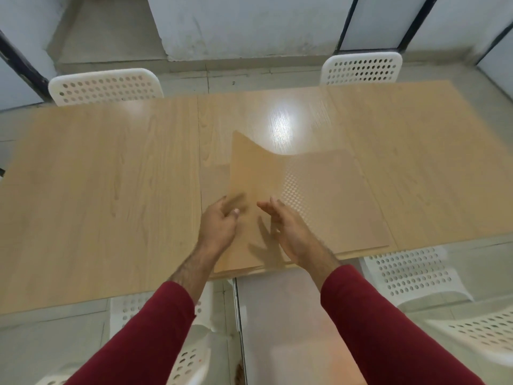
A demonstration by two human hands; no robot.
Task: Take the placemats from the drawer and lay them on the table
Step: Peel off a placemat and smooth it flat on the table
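Both hands (249,226) hover over placemats (319,195) on table (97,176).

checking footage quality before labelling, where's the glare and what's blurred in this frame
Head view: a bright white glare patch sits on the table just beyond the lifted placemat. Head view: the left hand is motion-smeared at the fingers, the right hand less so. Head view: both hands cast dark shadows on the mats; wide-angle lens bows the table edges.

2 placemats (333,201), 4 chairs (105,86), 1 table (97,176).
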